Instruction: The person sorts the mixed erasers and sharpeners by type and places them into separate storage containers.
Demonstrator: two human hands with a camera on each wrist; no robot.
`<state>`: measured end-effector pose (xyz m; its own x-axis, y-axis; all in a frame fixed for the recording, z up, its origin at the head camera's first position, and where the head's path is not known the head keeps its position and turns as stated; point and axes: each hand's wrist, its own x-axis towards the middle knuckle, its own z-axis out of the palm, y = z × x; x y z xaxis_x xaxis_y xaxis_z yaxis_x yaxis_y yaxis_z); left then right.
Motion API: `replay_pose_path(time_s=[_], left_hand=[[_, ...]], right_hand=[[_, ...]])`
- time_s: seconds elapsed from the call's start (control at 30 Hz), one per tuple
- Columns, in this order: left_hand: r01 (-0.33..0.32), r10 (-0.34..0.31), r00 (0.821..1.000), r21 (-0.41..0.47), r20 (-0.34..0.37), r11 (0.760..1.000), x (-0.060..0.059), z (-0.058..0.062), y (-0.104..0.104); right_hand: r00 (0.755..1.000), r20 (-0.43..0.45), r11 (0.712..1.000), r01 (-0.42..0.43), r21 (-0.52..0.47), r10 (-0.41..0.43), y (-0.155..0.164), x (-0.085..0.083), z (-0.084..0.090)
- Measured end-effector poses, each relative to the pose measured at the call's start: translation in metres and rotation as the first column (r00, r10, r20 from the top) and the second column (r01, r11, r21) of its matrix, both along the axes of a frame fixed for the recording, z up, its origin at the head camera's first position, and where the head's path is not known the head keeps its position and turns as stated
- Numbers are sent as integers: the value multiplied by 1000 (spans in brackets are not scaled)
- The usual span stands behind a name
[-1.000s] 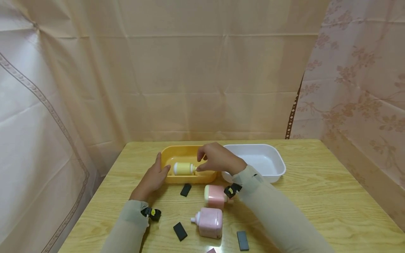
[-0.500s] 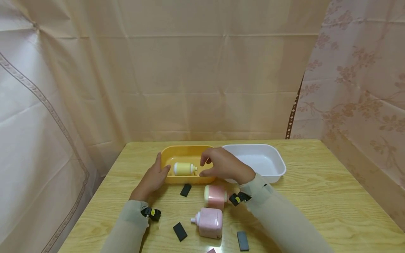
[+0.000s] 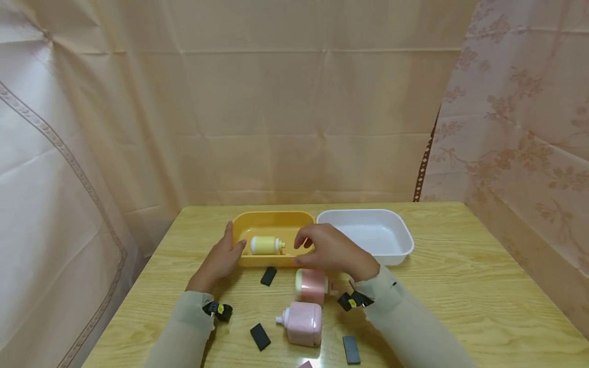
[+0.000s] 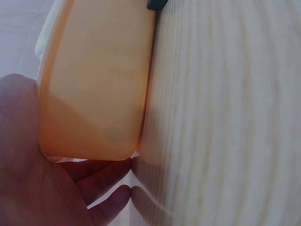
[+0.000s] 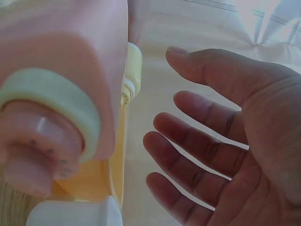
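Your left hand rested flat against the yellow tub's left end near the table's far edge, fingers straight, yellow bottle lying inside, your right hand relaxed, empty, above the pink bottle.

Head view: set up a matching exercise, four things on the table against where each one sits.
Things:
1. yellow bottle
2. white tray
3. left hand
4. pink bottle with white cap

Places:
A. on bare table, nearest the camera
B. lying inside the orange tray
C. against the orange tray's left end
D. right of the orange tray, nothing in it

Pairs: 1-B, 2-D, 3-C, 4-A
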<state>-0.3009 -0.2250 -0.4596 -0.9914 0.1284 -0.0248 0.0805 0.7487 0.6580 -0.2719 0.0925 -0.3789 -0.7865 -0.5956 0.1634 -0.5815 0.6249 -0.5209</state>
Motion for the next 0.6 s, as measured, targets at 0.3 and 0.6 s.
replay_pose_path(time_s=[0.3,0.6], left_hand=[[3,-3,1000,-11,6,1000,-2,-1,2],[5,-5,1000,-11,8,1000,-2,-2,-1]], right_hand=[[999,-17,999,-33,16,33,12,15,-4],[999,-34,998,-40,48,42,17,20,-14]])
